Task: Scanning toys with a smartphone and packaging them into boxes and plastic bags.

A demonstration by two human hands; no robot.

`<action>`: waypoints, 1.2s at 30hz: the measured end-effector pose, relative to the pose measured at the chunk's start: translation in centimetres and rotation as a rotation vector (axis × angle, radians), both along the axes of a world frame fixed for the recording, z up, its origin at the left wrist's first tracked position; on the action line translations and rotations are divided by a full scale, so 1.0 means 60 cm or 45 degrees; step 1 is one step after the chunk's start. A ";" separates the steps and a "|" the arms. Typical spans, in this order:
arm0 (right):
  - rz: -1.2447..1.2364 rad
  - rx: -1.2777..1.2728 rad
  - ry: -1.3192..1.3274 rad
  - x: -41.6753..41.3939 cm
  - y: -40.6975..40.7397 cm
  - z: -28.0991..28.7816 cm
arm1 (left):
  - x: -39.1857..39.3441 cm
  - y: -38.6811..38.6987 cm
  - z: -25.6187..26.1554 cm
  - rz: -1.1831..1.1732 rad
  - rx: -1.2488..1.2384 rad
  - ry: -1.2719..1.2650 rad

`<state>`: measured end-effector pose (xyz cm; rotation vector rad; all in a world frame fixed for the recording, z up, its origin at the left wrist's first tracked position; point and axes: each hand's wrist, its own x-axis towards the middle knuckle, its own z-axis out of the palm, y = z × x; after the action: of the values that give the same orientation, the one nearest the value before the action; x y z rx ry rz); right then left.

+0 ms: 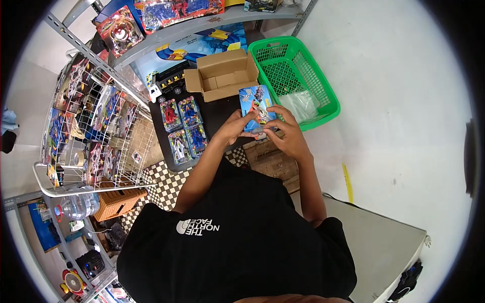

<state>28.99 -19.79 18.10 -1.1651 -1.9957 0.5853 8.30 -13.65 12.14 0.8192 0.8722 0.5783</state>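
Note:
Between my two hands is a blue printed toy car box (248,99), held in front of my chest over the near edge of the dark table (223,110). My left hand (234,128) grips its left side with the thumb across the printed face. My right hand (285,130) has its fingers on the right side and lower corner, where a small clear piece (258,131) shows. Beyond the box stands an open cardboard carton (227,75). Several toy cars in clear packs, among them a red one (170,115) and a white one (179,147), lie left of my hands.
A green plastic basket (329,94) holding clear plastic bags (299,105) stands at the right. Behind the packs is a toy dump truck (168,83). A wire cart (94,185) with boxed toys flanks the left, and a metal shelf (212,19) overhangs the back.

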 end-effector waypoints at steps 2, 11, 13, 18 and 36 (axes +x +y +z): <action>0.001 -0.006 0.023 0.001 0.001 -0.003 | 0.003 -0.004 0.014 0.001 0.025 0.012; 0.048 -0.155 0.202 0.006 0.009 -0.005 | 0.009 -0.014 0.025 0.198 0.169 0.174; 0.045 -0.187 0.224 0.005 0.010 -0.004 | 0.009 -0.009 0.010 0.210 0.270 0.192; 0.001 -0.131 0.158 0.006 0.014 0.002 | 0.012 -0.007 0.012 0.247 0.635 0.334; -0.249 -0.423 1.240 -0.053 0.006 -0.031 | 0.028 -0.025 0.054 0.337 0.789 0.350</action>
<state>25.80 -19.41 16.26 -0.9575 -0.9680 1.1394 9.96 -15.17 15.36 1.3777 1.0780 1.0123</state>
